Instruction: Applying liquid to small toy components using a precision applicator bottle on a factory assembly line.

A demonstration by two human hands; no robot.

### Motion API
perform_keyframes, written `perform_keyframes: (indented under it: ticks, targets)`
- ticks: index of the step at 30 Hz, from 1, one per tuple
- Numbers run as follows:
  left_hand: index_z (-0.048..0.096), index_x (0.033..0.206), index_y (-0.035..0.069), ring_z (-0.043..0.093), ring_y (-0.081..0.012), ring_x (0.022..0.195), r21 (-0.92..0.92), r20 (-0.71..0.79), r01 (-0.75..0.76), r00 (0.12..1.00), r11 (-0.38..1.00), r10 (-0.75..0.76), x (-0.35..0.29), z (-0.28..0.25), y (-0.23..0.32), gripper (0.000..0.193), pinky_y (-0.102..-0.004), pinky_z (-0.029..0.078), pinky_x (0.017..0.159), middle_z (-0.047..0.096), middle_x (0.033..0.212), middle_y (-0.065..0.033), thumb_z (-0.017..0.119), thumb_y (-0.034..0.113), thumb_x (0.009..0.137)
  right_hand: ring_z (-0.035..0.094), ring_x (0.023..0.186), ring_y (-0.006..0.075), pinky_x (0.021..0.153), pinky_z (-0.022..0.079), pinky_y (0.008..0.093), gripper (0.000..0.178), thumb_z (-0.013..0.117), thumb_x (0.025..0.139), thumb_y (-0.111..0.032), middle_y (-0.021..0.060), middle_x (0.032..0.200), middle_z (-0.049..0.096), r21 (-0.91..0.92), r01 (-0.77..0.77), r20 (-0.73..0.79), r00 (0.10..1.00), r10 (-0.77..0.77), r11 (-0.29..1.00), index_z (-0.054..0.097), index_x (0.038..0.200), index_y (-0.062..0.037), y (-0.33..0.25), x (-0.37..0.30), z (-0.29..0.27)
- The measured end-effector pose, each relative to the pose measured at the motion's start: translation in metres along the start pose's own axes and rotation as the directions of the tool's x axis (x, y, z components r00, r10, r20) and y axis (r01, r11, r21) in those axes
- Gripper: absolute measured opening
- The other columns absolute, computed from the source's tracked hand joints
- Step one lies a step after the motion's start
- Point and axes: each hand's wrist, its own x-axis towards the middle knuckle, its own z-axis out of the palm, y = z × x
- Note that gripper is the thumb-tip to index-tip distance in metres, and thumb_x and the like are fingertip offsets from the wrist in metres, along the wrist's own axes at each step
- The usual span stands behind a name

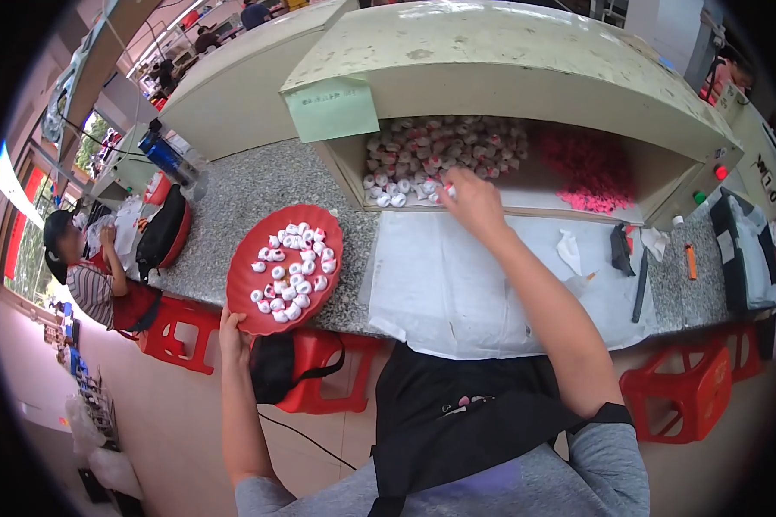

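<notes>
My left hand (pixel 234 334) grips the near rim of a scalloped red plate (pixel 243 246), which is tilted at the table's front edge. Several small round white pieces (pixel 300 280) with red marks lie spread on the plate. My right hand (pixel 474 205) reaches to the opening of a pale cubby box (pixel 491 82). Its fingers are bent together around a small white piece (pixel 447 193) at the front of the heap. That heap of white pieces (pixel 448 142), many marked red, fills the left part of the box. My right fingertips are partly hidden.
Bright pink bits (pixel 591 168) lie in the box's right part. White paper (pixel 457 284) covers the table before me, with a dark stick (pixel 641 286) on it. A black bin (pixel 746 250) stands right. Red stools (pixel 677 388) flank me. A person (pixel 90 267) sits far left.
</notes>
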Motion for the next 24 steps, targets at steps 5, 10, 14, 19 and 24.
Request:
perform_keyframes:
  ticks: [5,10,14,19,24]
  targets:
    - [0.035,0.115,0.005,0.054,-0.0192,0.084,0.124,-0.064,0.000,0.998,0.992,0.008,0.023,0.009,-0.010,0.046,-0.0283,0.050,0.059,0.048,0.103,-0.0097,0.039,-0.002,0.069,0.054,0.068,0.0289,0.059,0.042,0.0381,0.020,0.051,0.071,-0.028,0.0116,0.072,0.055,0.048,-0.268,-0.105,0.957,0.271,0.962,0.053,0.077,-0.0092,0.026,0.036,-0.014]
    - [0.031,0.119,0.005,0.054,-0.0159,0.079,0.430,-0.162,0.014,0.985,0.903,0.063,0.002,0.026,-0.001,0.045,-0.0236,0.049,0.046,0.048,0.101,-0.0094,0.045,0.007,0.076,0.051,0.082,0.0283,0.071,0.040,0.0389,0.030,0.050,0.073,-0.028,0.0136,0.088,0.054,-0.250,-0.121,-0.322,0.946,0.035,0.961,0.052,0.093,-0.0052,0.041,0.092,0.015]
    - [0.030,0.120,0.006,0.047,-0.0182,0.090,0.839,-0.046,-0.213,0.889,0.500,0.456,-0.025,0.041,0.009,0.047,-0.0288,0.043,0.066,0.043,0.105,-0.0121,0.048,0.012,0.077,0.046,0.093,0.0269,0.080,0.036,0.0379,0.033,0.047,0.076,-0.026,0.0126,0.100,0.049,-0.148,0.147,-0.567,0.798,-0.206,0.978,0.048,0.102,-0.0063,0.067,0.142,0.057]
    - [0.039,0.113,0.004,0.039,-0.0253,0.100,0.814,0.410,-0.570,0.699,0.110,0.586,-0.050,0.136,0.016,0.040,-0.0344,0.030,0.084,0.042,0.105,-0.0136,0.050,0.009,0.074,0.039,0.104,0.0253,0.086,0.032,0.0374,0.046,0.051,0.073,-0.032,0.0130,0.111,0.042,0.124,0.011,-0.235,0.972,0.019,0.992,0.042,0.111,-0.0083,0.023,0.111,0.041]
    - [0.048,0.102,0.001,0.040,-0.0269,0.099,0.574,0.665,-0.801,0.577,0.170,0.473,-0.029,0.219,0.014,0.033,-0.0351,0.029,0.085,0.045,0.103,-0.0129,0.052,0.005,0.070,0.047,0.088,0.0281,0.076,0.037,0.0356,0.022,0.055,0.068,-0.011,0.0135,0.090,0.052,0.290,0.139,-0.144,0.984,-0.101,0.947,0.052,0.089,-0.0042,-0.057,-0.029,-0.028]
